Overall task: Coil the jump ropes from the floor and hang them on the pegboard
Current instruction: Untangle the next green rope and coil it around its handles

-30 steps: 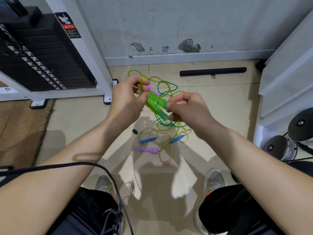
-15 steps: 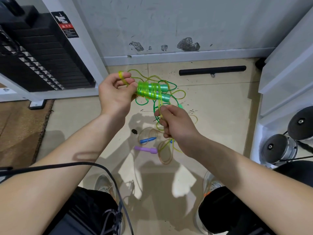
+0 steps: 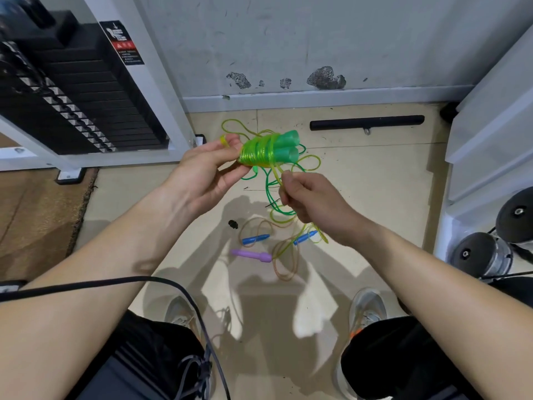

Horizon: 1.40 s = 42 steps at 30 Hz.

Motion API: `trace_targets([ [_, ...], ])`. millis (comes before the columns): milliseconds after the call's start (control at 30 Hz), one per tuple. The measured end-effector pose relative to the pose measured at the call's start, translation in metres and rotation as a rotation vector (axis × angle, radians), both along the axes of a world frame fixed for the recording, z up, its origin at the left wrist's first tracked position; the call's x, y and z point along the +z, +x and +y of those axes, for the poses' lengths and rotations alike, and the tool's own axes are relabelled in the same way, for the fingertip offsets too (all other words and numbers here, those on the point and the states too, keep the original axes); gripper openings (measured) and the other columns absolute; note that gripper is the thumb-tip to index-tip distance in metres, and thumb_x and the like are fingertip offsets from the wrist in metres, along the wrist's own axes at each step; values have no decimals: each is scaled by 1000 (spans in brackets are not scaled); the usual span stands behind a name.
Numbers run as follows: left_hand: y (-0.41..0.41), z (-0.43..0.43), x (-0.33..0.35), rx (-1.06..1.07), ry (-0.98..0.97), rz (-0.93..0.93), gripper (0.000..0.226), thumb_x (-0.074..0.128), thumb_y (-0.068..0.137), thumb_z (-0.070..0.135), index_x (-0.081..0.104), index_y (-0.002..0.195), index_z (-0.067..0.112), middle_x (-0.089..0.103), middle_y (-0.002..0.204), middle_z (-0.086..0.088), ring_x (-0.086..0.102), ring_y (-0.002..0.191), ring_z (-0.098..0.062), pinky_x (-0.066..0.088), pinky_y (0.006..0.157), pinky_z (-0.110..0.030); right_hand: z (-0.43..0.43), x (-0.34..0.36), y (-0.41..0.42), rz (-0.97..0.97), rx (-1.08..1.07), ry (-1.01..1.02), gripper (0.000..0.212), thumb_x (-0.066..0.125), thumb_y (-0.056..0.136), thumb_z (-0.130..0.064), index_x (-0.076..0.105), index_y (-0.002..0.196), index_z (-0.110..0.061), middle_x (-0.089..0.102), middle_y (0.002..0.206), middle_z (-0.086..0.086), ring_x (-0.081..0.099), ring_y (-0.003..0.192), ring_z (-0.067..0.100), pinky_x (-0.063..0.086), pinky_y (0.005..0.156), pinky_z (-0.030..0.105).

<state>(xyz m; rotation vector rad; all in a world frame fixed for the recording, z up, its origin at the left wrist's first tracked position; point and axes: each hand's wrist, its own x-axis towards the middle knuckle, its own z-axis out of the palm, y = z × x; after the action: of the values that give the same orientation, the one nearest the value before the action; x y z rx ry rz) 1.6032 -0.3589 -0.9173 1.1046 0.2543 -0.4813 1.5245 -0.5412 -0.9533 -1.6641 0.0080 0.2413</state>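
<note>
**Clerk:** Nearest entries first?

**Checker:** Thin black rubber cable, draped over the left forearm, well nearer than the wound green jump rope. Pair of grey mesh trainers on the beige floor tiles, also nearer than that rope.

**Clerk:** On the floor beyond the shoes?

**Checker:** Purple plastic handle, lying flat, straight below the wound rope. Two blue plastic handles, just past the purple one, with a clear amber cord looped beside them. Black-capped metal dumbbells, far right of the wound rope.

**Clerk:** Hands?

**Checker:** Right hand, just below and right of the wound rope; thumb and fingers pinch a yellow-green cord running up to it. Left hand, fingers and thumb curled round the wound rope's left end. A small yellow piece shows at the fingertips; cannot tell what it is.

**Clerk:** The rope itself?

**Checker:** Translucent green plastic, coiled tight round two green handles whose open ends jut right. Held in the air, above loose green and yellow loops on the tiles.

**Clerk:** Farthest?

**Checker:** Black foam-covered bar, beyond and right. Black steel weight stack in a white frame, beyond and left.
</note>
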Motion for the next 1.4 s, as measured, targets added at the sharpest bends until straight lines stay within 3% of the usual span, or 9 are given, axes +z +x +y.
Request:
trace_targets([
  [167,1,7,6,-216,-40,-48,18,57,87,-3,61,96,12,58,84,4,67,72,-8,59,66,-22,-24,6,8,58,115,156,25,55,92,-29,63,76,-10,30,64,16,20,55,13,19,51,25],
  [233,-1,8,8,-272,22,-81,21,53,89,-6,61,99,11,64,75,8,69,69,-7,59,63,-22,-31,9,10,80,122,177,19,56,91,-19,62,87,-2,46,64,3,26,53,8,24,50,21],
  [300,-1,9,9,-304,106,-139,23,53,91,-8,61,101,11,67,72,10,69,68,-6,59,62,-23,-38,13,13,89,104,126,19,60,94,-11,65,100,7,43,63,-6,28,52,7,26,50,20],
  [433,4,13,10,-293,335,-333,25,61,87,-12,64,97,11,64,77,6,66,66,-7,60,65,-27,-40,20,12,150,-5,-61,13,74,86,-10,73,73,-13,42,53,-8,32,49,10,29,51,25],
  [633,3,10,13,-237,623,-562,25,65,86,-12,64,104,4,60,82,1,56,55,-1,57,60,-21,-37,22,10,348,-72,10,21,66,94,-17,74,91,2,48,71,2,41,50,9,34,49,23],
  [967,-6,-2,7,-271,905,-873,28,70,80,-5,67,94,18,64,79,10,51,66,0,48,70,-11,-27,18,6,82,-251,-273,13,83,78,-13,73,76,-5,70,60,7,68,55,15,54,56,33],
  [1167,-16,-10,-7,-457,919,-925,29,70,79,-8,67,95,17,63,78,11,51,67,0,44,68,-8,-29,20,9,12,52,-342,5,74,83,3,71,83,-1,68,61,10,62,53,17,54,59,34],
  [1300,-19,-10,-7,-586,851,-951,26,69,80,-9,67,96,12,63,80,10,51,68,0,45,70,-13,-42,32,11,139,269,-357,3,72,88,-3,72,88,-6,72,68,10,56,56,15,48,53,21],
  [1400,-22,-12,-6,-673,805,-979,23,70,81,-7,68,96,10,63,80,12,55,73,-1,49,73,-18,-50,35,11,315,368,-210,9,65,93,-6,71,90,-12,69,72,10,49,53,17,46,54,25],
])
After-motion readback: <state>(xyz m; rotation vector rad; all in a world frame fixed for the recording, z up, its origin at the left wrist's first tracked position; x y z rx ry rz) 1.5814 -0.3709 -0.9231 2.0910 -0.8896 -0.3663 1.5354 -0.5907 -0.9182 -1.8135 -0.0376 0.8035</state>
